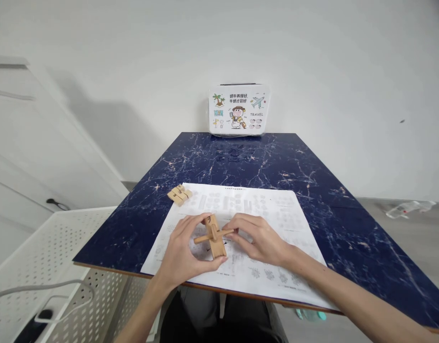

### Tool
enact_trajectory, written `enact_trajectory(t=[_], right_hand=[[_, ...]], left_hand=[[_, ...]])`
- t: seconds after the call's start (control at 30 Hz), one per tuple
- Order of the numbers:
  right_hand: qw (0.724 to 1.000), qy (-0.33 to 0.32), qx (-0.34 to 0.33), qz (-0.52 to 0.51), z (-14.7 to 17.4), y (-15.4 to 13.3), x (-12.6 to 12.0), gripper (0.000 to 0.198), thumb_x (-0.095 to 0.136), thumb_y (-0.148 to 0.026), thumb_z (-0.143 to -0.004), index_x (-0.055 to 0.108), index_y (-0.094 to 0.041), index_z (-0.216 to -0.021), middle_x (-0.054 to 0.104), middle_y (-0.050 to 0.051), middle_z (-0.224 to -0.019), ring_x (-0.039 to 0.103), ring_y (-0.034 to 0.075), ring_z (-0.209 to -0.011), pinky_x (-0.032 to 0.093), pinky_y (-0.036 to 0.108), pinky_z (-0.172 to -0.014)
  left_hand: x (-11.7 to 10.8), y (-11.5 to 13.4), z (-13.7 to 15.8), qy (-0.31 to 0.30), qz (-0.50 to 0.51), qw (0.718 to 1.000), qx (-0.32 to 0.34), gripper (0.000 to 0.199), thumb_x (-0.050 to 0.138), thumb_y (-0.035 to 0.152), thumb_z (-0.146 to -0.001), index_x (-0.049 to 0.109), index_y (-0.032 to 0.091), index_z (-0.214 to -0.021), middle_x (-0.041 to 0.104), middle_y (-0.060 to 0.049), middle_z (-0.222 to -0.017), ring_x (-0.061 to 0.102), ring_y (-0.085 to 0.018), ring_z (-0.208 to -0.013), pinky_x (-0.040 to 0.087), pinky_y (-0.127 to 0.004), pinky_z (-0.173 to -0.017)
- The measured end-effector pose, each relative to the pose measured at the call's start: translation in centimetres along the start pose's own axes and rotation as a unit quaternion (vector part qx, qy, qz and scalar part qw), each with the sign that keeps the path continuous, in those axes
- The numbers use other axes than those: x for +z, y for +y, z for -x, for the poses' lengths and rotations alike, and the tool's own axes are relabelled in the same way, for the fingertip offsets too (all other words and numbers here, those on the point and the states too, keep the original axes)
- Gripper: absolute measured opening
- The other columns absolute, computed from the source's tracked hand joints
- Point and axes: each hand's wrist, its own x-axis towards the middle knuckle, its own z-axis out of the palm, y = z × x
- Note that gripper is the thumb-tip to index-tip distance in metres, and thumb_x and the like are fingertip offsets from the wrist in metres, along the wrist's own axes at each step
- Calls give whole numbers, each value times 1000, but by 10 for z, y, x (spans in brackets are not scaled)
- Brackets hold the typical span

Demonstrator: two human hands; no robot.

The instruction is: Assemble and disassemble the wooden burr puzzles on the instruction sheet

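My left hand (185, 250) grips a partly assembled wooden burr puzzle (217, 245), thumb at its near end and fingers at its far end. A light wooden crosspiece (201, 239) passes through the puzzle's middle and sticks out on both sides. On the right, my right hand (257, 236) pinches the end of that crosspiece between thumb and fingers. Both hands are just above a printed sheet (284, 209) covered with small diagrams. Several loose notched wooden pieces (179, 194) lie together at the sheet's far left corner.
The sheet lies on a dark blue marbled table (241, 164). A white case with cartoon prints (239, 110) stands at the table's back edge, by the wall. At the lower left are a white perforated basket (98, 286) and a grey cable (37, 287). A clear plastic item (408, 208) lies on the floor at right.
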Motion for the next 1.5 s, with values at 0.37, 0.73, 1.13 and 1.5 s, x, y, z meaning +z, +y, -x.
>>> enact_trajectory(t=[0.37,0.73,1.13,1.5], right_hand=[[999,-10,-5,-38,-1,-2,-4,17,54,-26,-109,69,-24,-116,73,5,-98,67,20,-82,55,33,-73],[999,15,3,-43,1,-2,1,13,57,-23,-106,68,-21,-113,71,5,-93,66,19,-78,53,31,-69],[998,1,-6,-62,1,-5,-2,14,58,-20,-106,69,-21,-115,72,6,-98,66,19,-83,52,31,-72],[994,1,58,-90,2,-4,1,12,62,-21,-105,71,-23,-113,72,5,-97,67,19,-83,53,32,-74]], left_hand=[[-1,0,1,-13,0,1000,11,85,92,32,-67,50,28,-141,69,-10,-133,65,-34,-120,53,-52,-104],[-1,-2,2,-4,16,999,40,87,92,30,-67,49,27,-143,69,-11,-131,64,-34,-119,52,-53,-105],[0,-2,3,18,0,998,53,88,93,34,-65,50,26,-142,70,-11,-128,66,-34,-116,52,-53,-103],[0,-1,2,17,29,999,29,85,93,31,-65,53,25,-140,71,-10,-127,67,-33,-116,54,-53,-103]])
